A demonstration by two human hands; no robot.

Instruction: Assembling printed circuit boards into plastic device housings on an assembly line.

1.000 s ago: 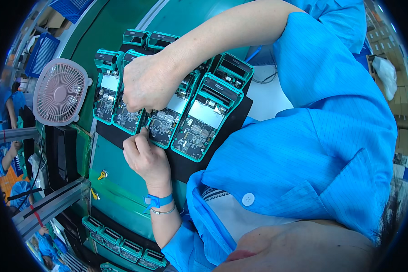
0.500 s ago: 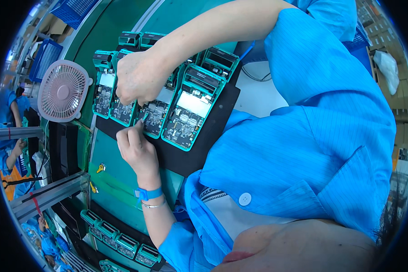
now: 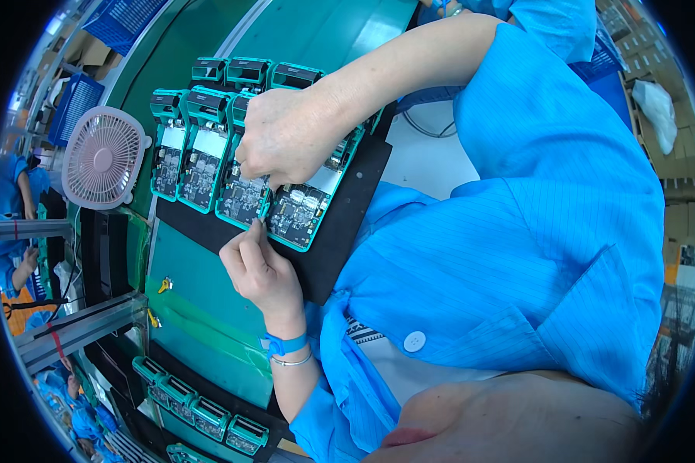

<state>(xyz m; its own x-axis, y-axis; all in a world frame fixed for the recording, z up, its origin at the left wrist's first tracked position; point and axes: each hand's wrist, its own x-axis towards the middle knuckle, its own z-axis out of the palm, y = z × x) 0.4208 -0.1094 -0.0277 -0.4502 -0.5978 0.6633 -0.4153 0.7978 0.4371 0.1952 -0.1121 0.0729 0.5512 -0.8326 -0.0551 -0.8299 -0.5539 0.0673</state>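
Several teal-framed electronic units with exposed circuit boards stand in two rows on a black mat (image 3: pixel 340 231). My right hand (image 3: pixel 286 135) is closed over the front row, fingers bent down with a small dark tip under them; what it grips is mostly hidden. Lower down, my left hand (image 3: pixel 262 270), with a blue wristband (image 3: pixel 286 345), pinches at the near edge between the rightmost front unit (image 3: pixel 297 216) and the unit beside it (image 3: pixel 243 199). Any small part in that pinch is too small to name. My right hand and forearm cover parts of the units behind.
A pink fan (image 3: pixel 104 158) stands left of the units. Two small yellow pieces (image 3: pixel 164 285) lie on the green table (image 3: pixel 201 270). More teal-framed units (image 3: pixel 208 417) line up at the lower left, past a metal rail (image 3: pixel 85 324). Another person's hand (image 3: pixel 444 9) shows at the top.
Both hands have moved right, from the second unit from the right toward the rightmost front unit. The mat and its units sit slightly further left. The white areas of the left units are now uncovered.
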